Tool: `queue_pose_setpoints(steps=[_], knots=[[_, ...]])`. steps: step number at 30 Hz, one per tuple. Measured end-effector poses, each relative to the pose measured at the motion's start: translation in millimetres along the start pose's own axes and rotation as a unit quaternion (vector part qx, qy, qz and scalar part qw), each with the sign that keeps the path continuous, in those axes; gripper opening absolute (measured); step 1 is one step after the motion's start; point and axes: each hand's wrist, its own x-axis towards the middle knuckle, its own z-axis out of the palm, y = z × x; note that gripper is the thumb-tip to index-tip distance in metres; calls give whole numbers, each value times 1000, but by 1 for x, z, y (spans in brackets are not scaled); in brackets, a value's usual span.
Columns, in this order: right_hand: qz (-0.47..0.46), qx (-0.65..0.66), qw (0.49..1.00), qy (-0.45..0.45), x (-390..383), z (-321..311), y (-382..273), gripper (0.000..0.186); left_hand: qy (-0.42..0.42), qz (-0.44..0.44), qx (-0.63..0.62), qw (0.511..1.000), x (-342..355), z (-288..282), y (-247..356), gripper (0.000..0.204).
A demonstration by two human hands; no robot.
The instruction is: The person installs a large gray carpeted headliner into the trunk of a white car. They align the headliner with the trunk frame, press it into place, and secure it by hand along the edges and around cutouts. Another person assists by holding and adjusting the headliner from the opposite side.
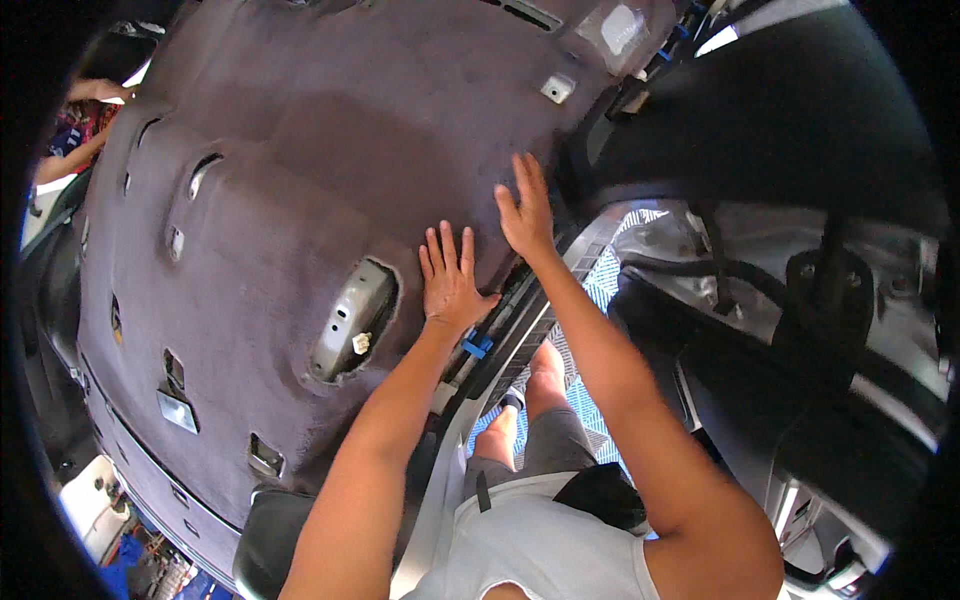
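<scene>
A grey-brown moulded carpet (260,110) with cut-outs covers a vehicle's floor. My left hand (450,280) lies with fingers spread on it, beside an oblong cut-out exposing a metal bracket (345,305) with a small white piece. Higher and to the right, my right hand (525,210) is open on the carpet near its right edge, fingers apart. Below my left hand, a blue clip (477,345) shows along the dark strip at that edge. Both hands appear empty; contact under the palms is hidden.
Another person's arms (70,155) show at upper left. A black panel (780,110) and metal body parts with dark hoses (750,280) fill the right. Below, my legs stand beside the door sill (585,250). Assorted items (130,550) lie at lower left.
</scene>
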Motion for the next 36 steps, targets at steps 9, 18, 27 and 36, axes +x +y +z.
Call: queue_pose_setpoints(steps=[9, 18, 27, 36], knots=[[-43, -93, 995, -5, -163, -14, 38, 52, 107, 102, -2, 989, -6, 11, -2, 127], [-78, -39, 996, 11, -160, -16, 38, 34, 131, 106, 1, 986, -6, 8, 0, 120], [-149, -97, 982, -62, -148, -24, 53, 45, 190, 139, 22, 972, 3, 23, -20, 121], [-154, -169, 968, -100, -141, -20, 59, 51, 112, 134, 48, 983, 4, -4, -32, 125]])
